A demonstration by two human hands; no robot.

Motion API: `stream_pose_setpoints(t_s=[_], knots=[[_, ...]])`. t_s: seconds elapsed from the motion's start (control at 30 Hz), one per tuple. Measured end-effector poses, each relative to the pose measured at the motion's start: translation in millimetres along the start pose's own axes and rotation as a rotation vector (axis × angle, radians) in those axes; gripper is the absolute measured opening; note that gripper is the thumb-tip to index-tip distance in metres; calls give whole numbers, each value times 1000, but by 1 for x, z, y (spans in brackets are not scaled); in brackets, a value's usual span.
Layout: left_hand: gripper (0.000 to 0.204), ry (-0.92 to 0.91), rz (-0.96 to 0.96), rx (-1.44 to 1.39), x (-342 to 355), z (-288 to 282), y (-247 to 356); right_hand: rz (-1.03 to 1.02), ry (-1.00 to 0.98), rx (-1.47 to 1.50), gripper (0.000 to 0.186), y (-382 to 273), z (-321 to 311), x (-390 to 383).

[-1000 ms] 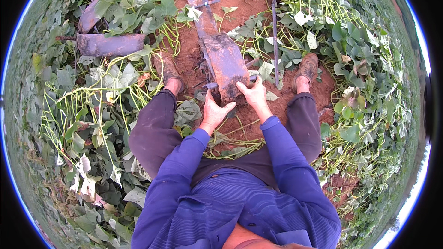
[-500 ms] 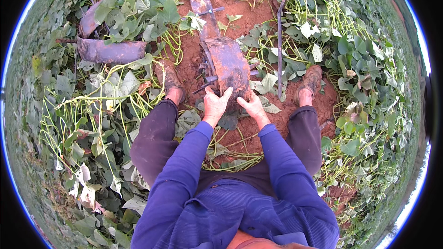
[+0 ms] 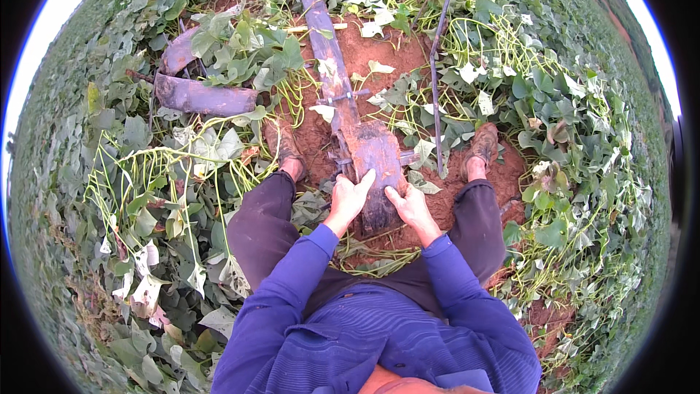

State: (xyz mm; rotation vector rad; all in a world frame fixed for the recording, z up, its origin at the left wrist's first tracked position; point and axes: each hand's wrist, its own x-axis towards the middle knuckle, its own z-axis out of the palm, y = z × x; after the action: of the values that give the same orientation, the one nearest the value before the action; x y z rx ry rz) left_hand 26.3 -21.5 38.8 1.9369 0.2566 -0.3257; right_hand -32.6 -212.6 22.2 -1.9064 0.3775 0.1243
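Between my feet is a dark, curved, mud-smeared slab [image 3: 378, 152], its exact kind unclear. My left hand [image 3: 350, 201] grips its left edge and my right hand [image 3: 410, 208] its right edge. Both thumbs lie on top; the other fingers are mostly hidden at the sides and beneath. The slab's near end hangs just past my hands over red soil and vine stems. From its far end a long, narrow dark strip [image 3: 327, 51] runs away from me, with thin crossbars [image 3: 353, 95] through it. Whether slab and strip are one piece I cannot tell.
More dark curved pieces [image 3: 204, 96] lie among leaves at the far left. A thin dark rod [image 3: 435, 87] stands out beyond the right hand. Leafy green vines [image 3: 160, 211] spread on both sides, with red soil [image 3: 375, 58] between them. My shoes [image 3: 481, 147] flank the slab.
The slab has come down and toward me, its near end now reaching past my hands. Both hands have moved slightly nearer my body, still holding it. The whole view has shifted a little.
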Motion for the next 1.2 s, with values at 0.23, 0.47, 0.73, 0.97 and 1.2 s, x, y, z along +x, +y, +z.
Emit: stream_pose_setpoints(t_s=[0.23, 0.47, 0.73, 0.97, 1.2], knots=[[60, -159, -89, -309, -27, -6, -11, 72, -127, -219, 51, -20, -19, -20], [80, -46, 0, -441, -6, -10, -18, 110, -133, -406, 77, -60, -7, 26], [119, 150, 211, 114, -51, 6, -59, 121, -227, -466, 80, -59, 14, 88], [102, 72, 69, 127, -35, 17, -63, 143, -238, -475, 90, -73, 16, 127], [69, 100, 75, -57, 20, 10, -52, -18, 139, -220, 63, -62, 24, 133]])
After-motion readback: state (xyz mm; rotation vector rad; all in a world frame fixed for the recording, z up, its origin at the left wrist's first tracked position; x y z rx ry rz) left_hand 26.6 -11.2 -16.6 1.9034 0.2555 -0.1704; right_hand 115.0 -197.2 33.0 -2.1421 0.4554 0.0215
